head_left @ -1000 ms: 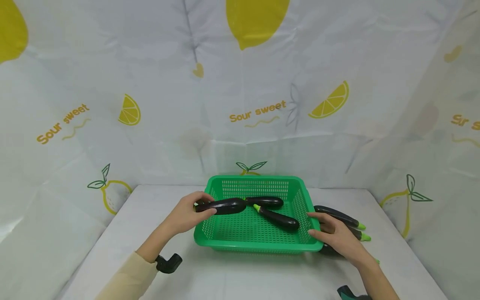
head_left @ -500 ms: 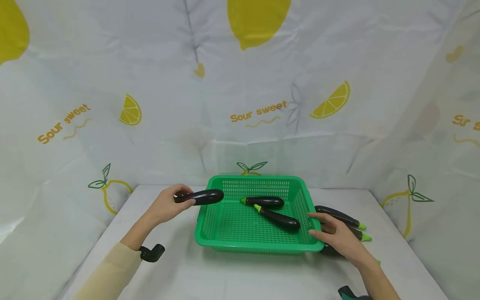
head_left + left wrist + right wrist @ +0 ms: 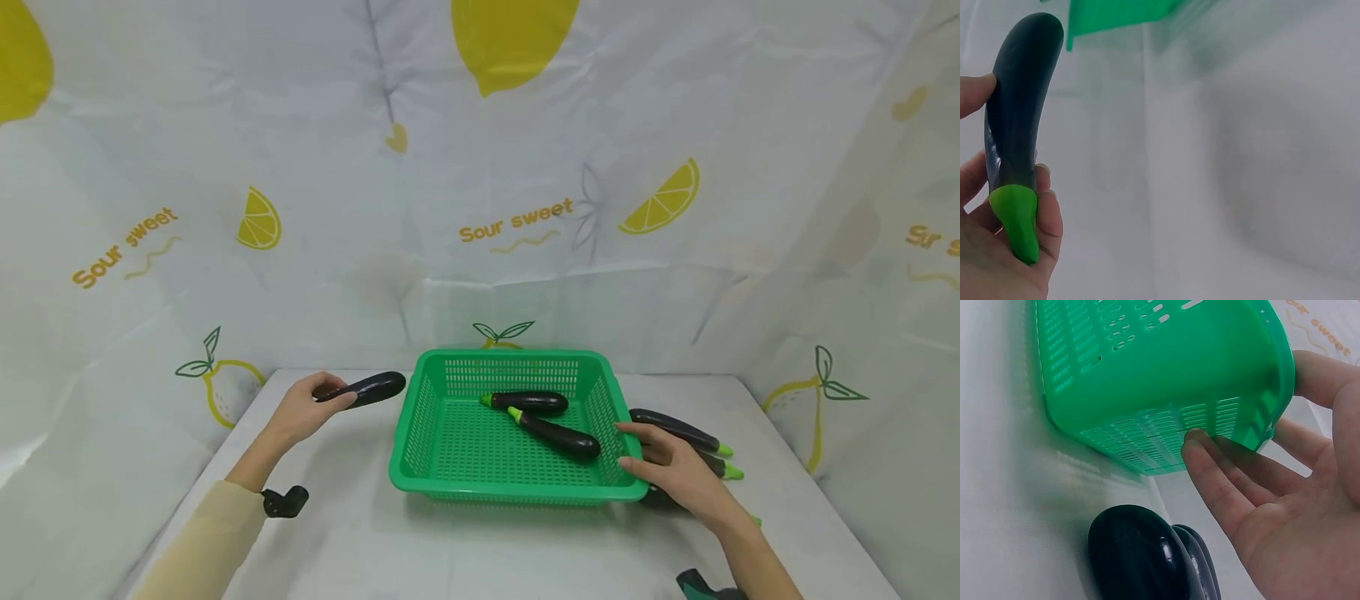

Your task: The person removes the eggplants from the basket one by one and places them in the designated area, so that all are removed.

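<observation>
My left hand (image 3: 302,408) holds a dark purple eggplant (image 3: 375,388) in the air, left of the green plastic basket (image 3: 517,493). In the left wrist view, fingers and thumb curl around this eggplant (image 3: 1027,94), and its bright green stem end lies against the palm. On the basket's right side, my right hand (image 3: 678,475) grips the rim. The right wrist view has fingertips against the outer wall of the basket (image 3: 1166,375) and a digit over its rim. Inside the basket lie a rear eggplant (image 3: 531,403) and a slanting front eggplant (image 3: 558,437).
To the right of the basket, more eggplants (image 3: 678,431) lie on the white table (image 3: 480,550), partly hidden by the right hand and basket. A white sheet (image 3: 337,275) with lemon prints hangs behind and at both sides.
My left hand has carried its eggplant leftward, from over the basket's left part to outside its left rim. The right hand stays on the rim.
</observation>
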Motion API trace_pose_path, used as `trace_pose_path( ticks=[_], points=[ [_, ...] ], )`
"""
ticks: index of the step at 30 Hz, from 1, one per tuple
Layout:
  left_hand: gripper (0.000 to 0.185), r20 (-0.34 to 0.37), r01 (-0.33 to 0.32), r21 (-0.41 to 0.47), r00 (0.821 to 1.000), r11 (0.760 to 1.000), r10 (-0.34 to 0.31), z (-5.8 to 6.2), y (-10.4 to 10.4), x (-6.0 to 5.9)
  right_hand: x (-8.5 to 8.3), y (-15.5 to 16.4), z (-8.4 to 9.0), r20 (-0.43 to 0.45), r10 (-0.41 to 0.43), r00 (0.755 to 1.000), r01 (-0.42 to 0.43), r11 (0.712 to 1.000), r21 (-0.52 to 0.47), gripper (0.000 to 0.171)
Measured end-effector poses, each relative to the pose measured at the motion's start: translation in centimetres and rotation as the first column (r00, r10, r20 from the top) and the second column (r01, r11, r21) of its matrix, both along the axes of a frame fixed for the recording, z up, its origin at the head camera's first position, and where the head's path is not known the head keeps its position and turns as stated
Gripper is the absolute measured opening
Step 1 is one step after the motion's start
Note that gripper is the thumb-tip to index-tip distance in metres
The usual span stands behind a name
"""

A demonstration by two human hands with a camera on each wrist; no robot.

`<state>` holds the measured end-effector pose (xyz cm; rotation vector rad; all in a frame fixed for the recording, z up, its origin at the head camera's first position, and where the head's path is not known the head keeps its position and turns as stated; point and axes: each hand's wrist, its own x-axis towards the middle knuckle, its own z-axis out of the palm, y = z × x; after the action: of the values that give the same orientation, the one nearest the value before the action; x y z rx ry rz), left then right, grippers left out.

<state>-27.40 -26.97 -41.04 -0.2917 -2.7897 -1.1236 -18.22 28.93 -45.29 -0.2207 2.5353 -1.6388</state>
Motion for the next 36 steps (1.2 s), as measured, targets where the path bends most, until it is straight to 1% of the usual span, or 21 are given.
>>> trace_pose_path(
  ticks=[4, 8, 14, 18, 24, 28, 31, 36],
  points=[
    [0.038, 0.028, -0.038, 0.011, 0.999, 0.999, 0.038, -1.3, -1.0, -0.4, -0.1, 0.1, 0.0, -0.01, 0.014, 1.0, -0.014, 1.0, 0.0, 0.062],
    [0.037, 0.043, -0.057, 0.012, 0.998, 0.998, 0.056, -3.1, -1.5, -0.8, -0.1, 0.1, 0.1, -0.018, 0.022, 1.0, -0.022, 1.0, -0.006, 0.062],
    [0.038, 0.087, -0.063, 0.015, 0.994, 0.998, 0.062, -5.9, -1.2, -1.2, -0.1, 0.1, 0.1, -0.01, 0.021, 1.0, -0.021, 1.0, -0.013, 0.062],
    [0.038, 0.106, -0.052, 0.013, 0.993, 0.999, 0.05, -7.2, -0.7, -1.4, 0.0, 0.1, 0.1, -0.018, 0.024, 1.0, -0.025, 1.0, -0.016, 0.061],
    [0.034, 0.124, -0.006, -0.012, 0.992, 1.0, 0.008, -8.2, 0.3, -1.8, 0.1, 0.1, 0.1, -0.025, 0.03, 0.999, -0.031, 0.999, -0.026, 0.061],
    [0.03, 0.14, 0.006, -0.028, 0.99, 1.0, -0.002, -8.7, 0.9, -2.1, 0.1, 0.1, 0.1, -0.016, 0.027, 1.0, -0.027, 0.999, -0.028, 0.061],
    [0.028, 0.143, 0.007, -0.034, 0.99, 0.999, -0.002, -8.9, 1.2, -2.2, 0.1, 0.1, -0.1, -0.008, 0.025, 1.0, -0.025, 0.999, -0.029, 0.06],
    [0.031, 0.109, 0.005, -0.047, 0.994, 0.999, 0.0, -8.8, 1.7, -2.2, 0.1, 0.1, -0.3, -0.006, 0.011, 1.0, -0.011, 1.0, -0.022, 0.059]
  ],
)
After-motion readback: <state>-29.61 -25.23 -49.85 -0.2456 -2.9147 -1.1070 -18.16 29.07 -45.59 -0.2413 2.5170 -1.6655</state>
